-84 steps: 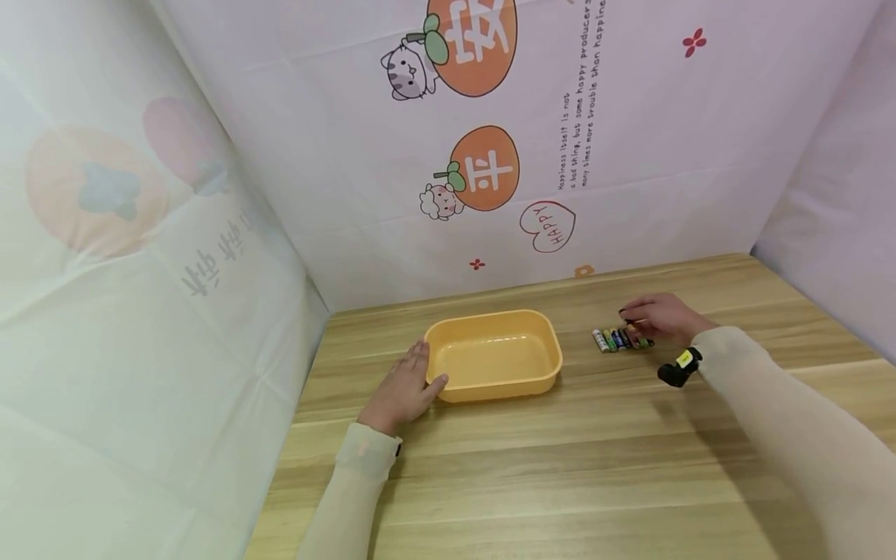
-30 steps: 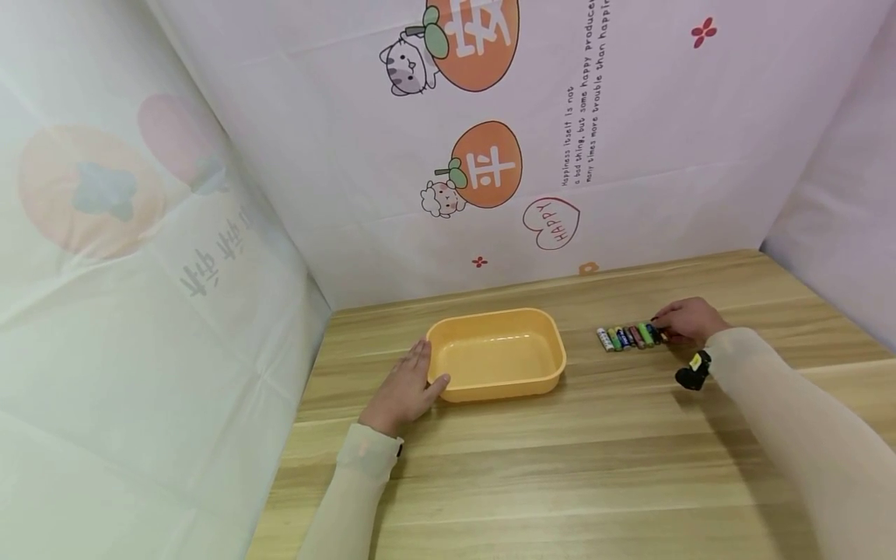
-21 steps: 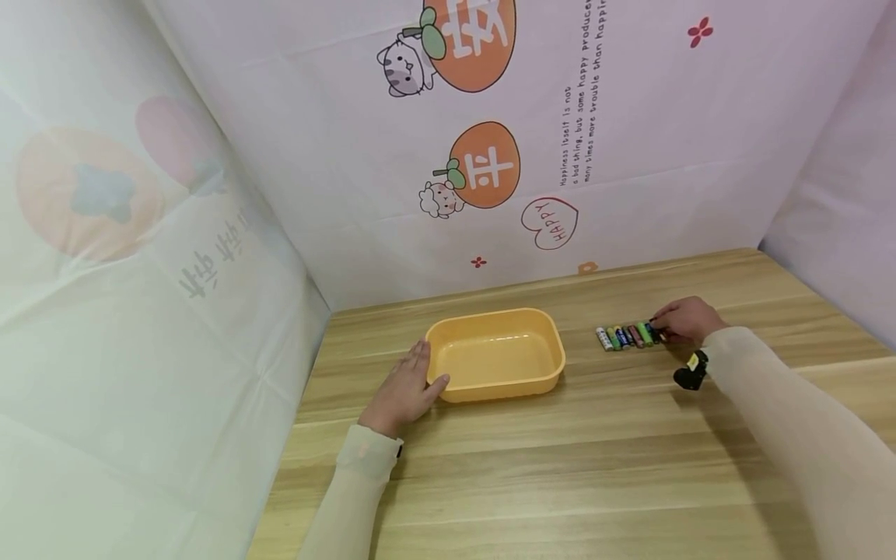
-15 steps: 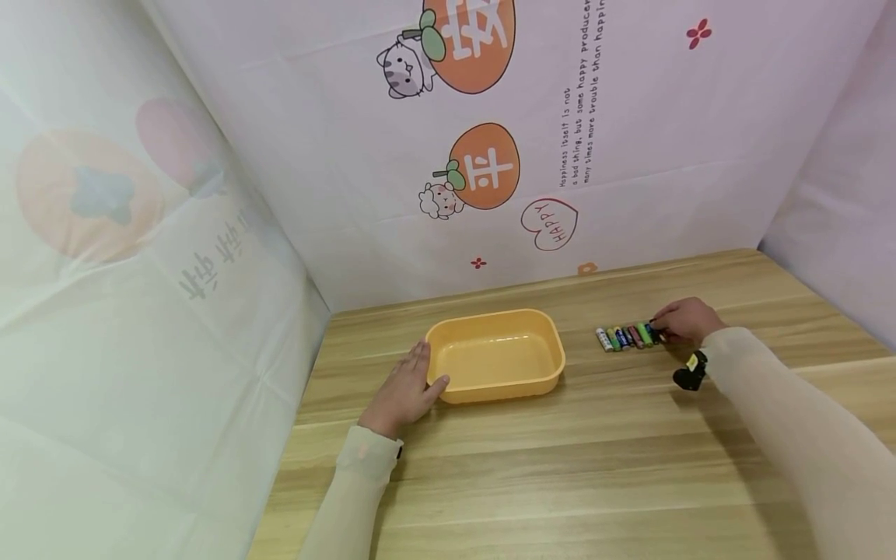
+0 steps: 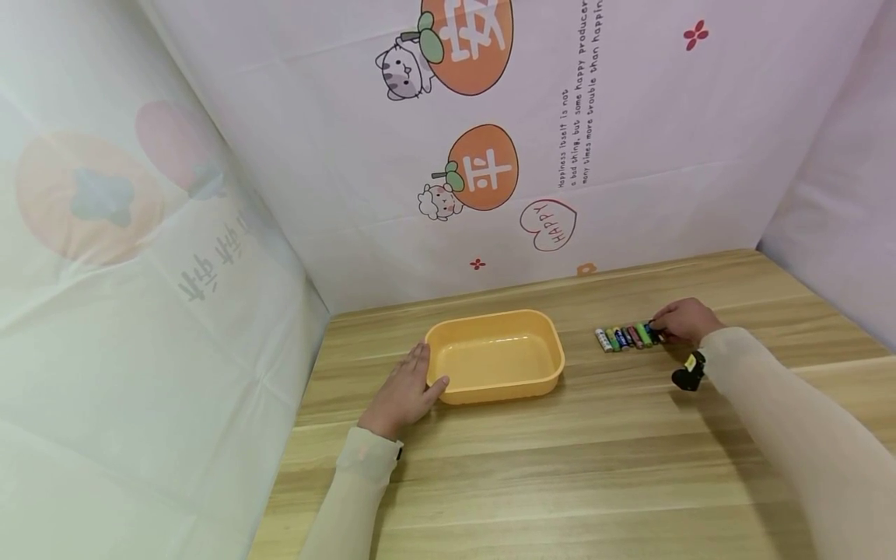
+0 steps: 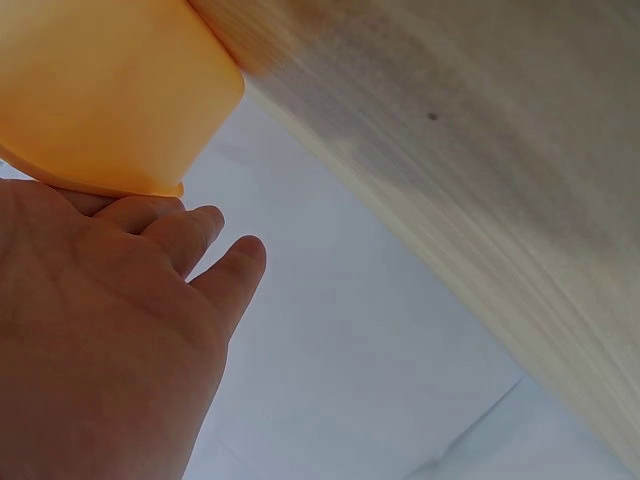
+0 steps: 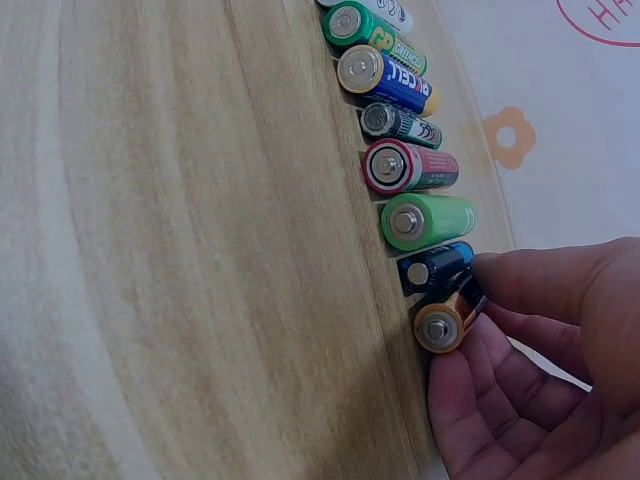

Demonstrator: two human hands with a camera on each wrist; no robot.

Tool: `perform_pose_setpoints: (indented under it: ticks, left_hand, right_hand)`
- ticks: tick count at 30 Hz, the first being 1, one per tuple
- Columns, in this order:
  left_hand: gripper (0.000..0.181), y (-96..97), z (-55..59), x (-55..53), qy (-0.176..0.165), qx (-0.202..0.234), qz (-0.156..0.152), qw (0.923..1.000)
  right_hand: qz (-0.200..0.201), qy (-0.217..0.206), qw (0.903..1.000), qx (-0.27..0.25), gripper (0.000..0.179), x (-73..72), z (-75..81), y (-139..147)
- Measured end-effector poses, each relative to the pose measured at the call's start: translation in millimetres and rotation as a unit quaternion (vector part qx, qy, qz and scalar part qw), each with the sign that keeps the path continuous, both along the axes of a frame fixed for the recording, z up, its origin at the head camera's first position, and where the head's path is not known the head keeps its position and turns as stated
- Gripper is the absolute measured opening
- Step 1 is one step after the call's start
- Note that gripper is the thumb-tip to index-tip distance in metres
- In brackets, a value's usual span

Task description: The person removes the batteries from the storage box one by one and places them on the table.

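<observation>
The left hand (image 5: 400, 398) lies along the left end of a yellow plastic tub (image 5: 500, 393), thumb near its front corner. In the left wrist view its straight fingers touch the outside just under the rim. To the right of the tub, the right hand (image 5: 689, 320) pinches a copper-and-black battery (image 7: 440, 328) at the right end of a row. Beside that one lie a dark blue battery (image 7: 437, 268), close to the thumb tip, and a light green battery (image 7: 428, 220). The held battery's far end is hidden by the fingers.
More batteries continue the row leftward, among them a red one (image 7: 410, 165), a blue one (image 7: 385, 78) and a green one (image 7: 372, 28). All lie on a wooden table (image 5: 532, 474). White printed cloth (image 5: 336, 171) stands behind and at both sides.
Since the earliest frame, the right hand has shifted right from above the row to its right end, uncovering more batteries. Over the last second it stays nearly still. The left hand holds its place.
</observation>
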State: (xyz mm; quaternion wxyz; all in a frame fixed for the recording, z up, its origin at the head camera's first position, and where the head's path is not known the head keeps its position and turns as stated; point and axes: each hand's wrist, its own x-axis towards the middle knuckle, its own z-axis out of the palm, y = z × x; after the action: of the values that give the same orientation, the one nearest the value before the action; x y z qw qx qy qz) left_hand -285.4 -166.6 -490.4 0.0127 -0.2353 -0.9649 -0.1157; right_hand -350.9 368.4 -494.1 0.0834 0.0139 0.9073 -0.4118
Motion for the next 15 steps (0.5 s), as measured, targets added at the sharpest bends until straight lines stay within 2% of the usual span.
perform_pose_setpoints:
  ticks: [6,15]
  left_hand:
    - [0.077,1.0,0.2,0.8,-0.002,0.003,0.001,1.0]
    - [0.079,0.1,0.3,0.6,-0.003,0.003,0.001,1.0]
  right_hand:
    - [0.0,0.002,1.0,0.0,0.043,1.9,1.8,1.0]
    - [-0.023,-0.004,0.9996,-0.017,0.042,2.3,0.0,2.4]
